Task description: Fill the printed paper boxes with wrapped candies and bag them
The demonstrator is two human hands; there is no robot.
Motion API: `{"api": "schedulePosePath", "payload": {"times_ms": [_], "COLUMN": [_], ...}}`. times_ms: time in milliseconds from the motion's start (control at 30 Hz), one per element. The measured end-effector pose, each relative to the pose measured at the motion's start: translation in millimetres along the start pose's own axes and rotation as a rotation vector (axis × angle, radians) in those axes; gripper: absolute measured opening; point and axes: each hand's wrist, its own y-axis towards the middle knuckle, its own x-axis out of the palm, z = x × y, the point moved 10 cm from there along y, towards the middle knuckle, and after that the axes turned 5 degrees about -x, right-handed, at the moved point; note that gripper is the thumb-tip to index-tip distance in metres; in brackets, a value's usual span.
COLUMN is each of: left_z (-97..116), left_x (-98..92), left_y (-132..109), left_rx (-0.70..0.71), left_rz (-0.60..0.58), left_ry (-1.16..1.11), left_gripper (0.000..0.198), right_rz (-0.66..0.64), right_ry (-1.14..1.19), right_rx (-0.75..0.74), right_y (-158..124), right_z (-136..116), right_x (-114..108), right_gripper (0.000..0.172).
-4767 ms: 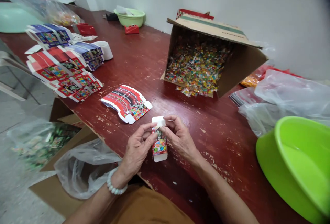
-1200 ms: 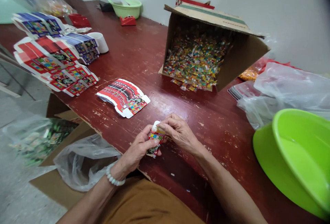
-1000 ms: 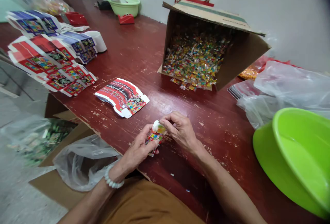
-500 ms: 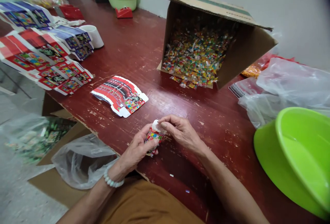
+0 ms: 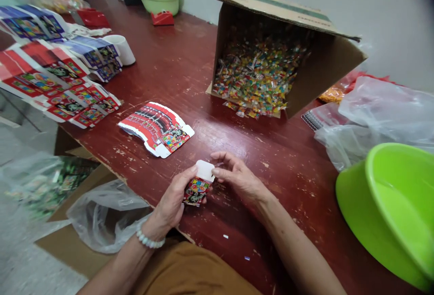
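The left hand [image 5: 171, 202] is wrapped around a little box [image 5: 195, 191], just over the near edge of the red table [image 5: 288, 173]. The box's white flap sticks up. The right hand [image 5: 239, 179] is right beside it, fingers loose, one fingertip at the flap.

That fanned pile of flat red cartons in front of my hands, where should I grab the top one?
Probably pinch the pile of flat red cartons at its near right end, the picture panel, coming from the right hand side. The sheets lie flat and fan leftward, leaving that end uppermost.
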Motion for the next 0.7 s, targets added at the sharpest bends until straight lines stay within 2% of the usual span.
{"api": "schedulePosePath", "payload": {"times_ms": [67,133,200,267,333,433,467,533,600,700], "left_z": [1,1,-3,-9,-13,-10,-8,-4,-3,-5], "left_x": [1.5,3.0,6.8,15.4,23.4,21.0,18.1,14.2,14.3,16.4], "left_y": [1,1,1,1,-2,-3,-3,0,1,2], "left_rx": [0.028,0.057,0.02,-0.085,-0.194,-0.247,-0.224,-0.151,-0.094,-0.064], "left_rz": [0.023,0.05,0.043,-0.03,-0.108,-0.093,-0.065,-0.02,-0.005,0.0], "left_ry": [-0.021,-0.033,-0.071,-0.133,-0.181,-0.201,-0.2,-0.183,-0.157,-0.113], "left_gripper": [0.042,0.041,0.037,0.036,0.038,0.041,0.042,0.044,0.048,0.054], "right_rz": [-0.006,0.053,0.115,0.135,0.114,0.025,-0.008,-0.022,0.007,0.065], "right_ry": [-0.062,-0.261,-0.418,-0.45,-0.482,-0.598,-0.6,-0.523,-0.376,-0.174], "right_rx": [-0.021,-0.135,-0.232,-0.284,-0.396,-0.581,-0.569,-0.444,-0.275,-0.069], "right_y": [-1,0,1,1,-2,-13,-14,-11,-6,1], "right_z": [1,-7,-16,-20,-30,-44,-43,-34,-21,-4], "right_x": [6,9,9,9,11,20,22,18,12,6], "right_gripper": [0.035,0.024,0.014,0.021,0.025,0.022,0.024,0.023,0.019,0.023]}}
